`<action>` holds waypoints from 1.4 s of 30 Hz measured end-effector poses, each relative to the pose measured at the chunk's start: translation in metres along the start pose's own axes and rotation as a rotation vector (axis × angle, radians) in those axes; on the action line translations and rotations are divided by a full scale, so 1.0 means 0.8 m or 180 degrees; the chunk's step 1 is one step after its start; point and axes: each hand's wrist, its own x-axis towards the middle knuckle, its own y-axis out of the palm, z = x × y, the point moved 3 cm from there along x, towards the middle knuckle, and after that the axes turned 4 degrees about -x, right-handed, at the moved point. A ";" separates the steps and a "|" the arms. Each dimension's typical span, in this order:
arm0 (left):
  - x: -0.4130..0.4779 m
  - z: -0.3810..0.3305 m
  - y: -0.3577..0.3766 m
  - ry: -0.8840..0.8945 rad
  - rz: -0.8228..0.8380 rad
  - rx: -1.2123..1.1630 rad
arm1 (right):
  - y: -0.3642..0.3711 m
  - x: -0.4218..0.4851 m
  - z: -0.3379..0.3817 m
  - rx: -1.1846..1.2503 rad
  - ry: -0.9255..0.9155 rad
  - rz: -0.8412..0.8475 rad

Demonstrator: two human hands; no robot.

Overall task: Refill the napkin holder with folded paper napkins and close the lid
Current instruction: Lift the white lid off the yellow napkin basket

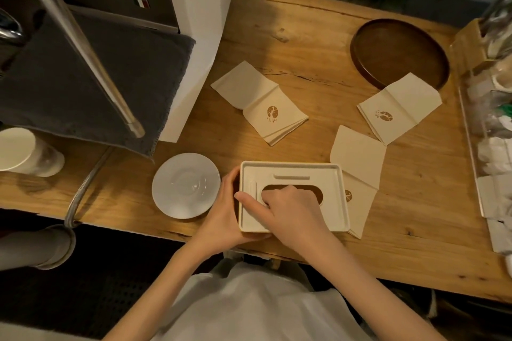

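A cream rectangular napkin holder (329,174) stands near the front edge of the wooden table (304,44), its lid on top with an oval slot. My left hand (221,219) grips the holder's left side and front corner. My right hand (291,210) lies on the lid, its fingers curled down into the slot and the thumb stretched along the lid. Three beige folded napkins with a brown logo lie on the table: one (260,102) at centre, one (399,108) to the right, and one (360,163) partly under the holder's right edge.
A white saucer (185,185) sits just left of the holder. A dark round wooden tray (399,50) lies at the back right. A clear tray of items (490,147) lines the right edge. An espresso machine with a grey cloth (91,75) and steam wand (83,47) fills the left.
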 end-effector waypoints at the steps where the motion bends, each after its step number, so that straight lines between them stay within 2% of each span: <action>1: 0.000 -0.001 -0.001 0.0002 0.0027 0.0012 | 0.002 -0.001 0.000 -0.0103 0.0023 -0.0203; 4: -0.001 -0.004 -0.002 0.0016 0.0099 0.0075 | 0.008 -0.004 -0.002 -0.0213 0.0098 -0.0665; 10: 0.001 -0.001 -0.002 0.0054 0.0109 -0.0028 | 0.007 -0.010 -0.002 -0.0298 0.0017 -0.1018; 16: -0.001 -0.005 -0.001 0.0080 0.0140 -0.0092 | 0.001 -0.008 0.004 -0.0291 0.0209 -0.0840; 21: 0.001 -0.004 -0.004 0.0088 0.0105 0.0063 | 0.002 -0.005 0.013 0.0068 0.0693 -0.0251; 24: 0.000 -0.003 -0.004 0.0034 0.0150 0.0097 | 0.004 -0.005 0.019 -0.0182 0.0387 -0.0509; 27: 0.000 0.001 -0.003 -0.0044 0.0232 0.0000 | 0.009 -0.006 0.014 -0.0116 0.0564 -0.0345; 32: 0.001 0.004 -0.004 -0.0070 0.0312 -0.0027 | 0.012 -0.009 0.012 -0.0133 0.0855 -0.0594; 42: 0.003 0.004 -0.004 -0.0071 0.0262 -0.0034 | 0.011 -0.014 0.015 0.0040 0.0874 -0.1171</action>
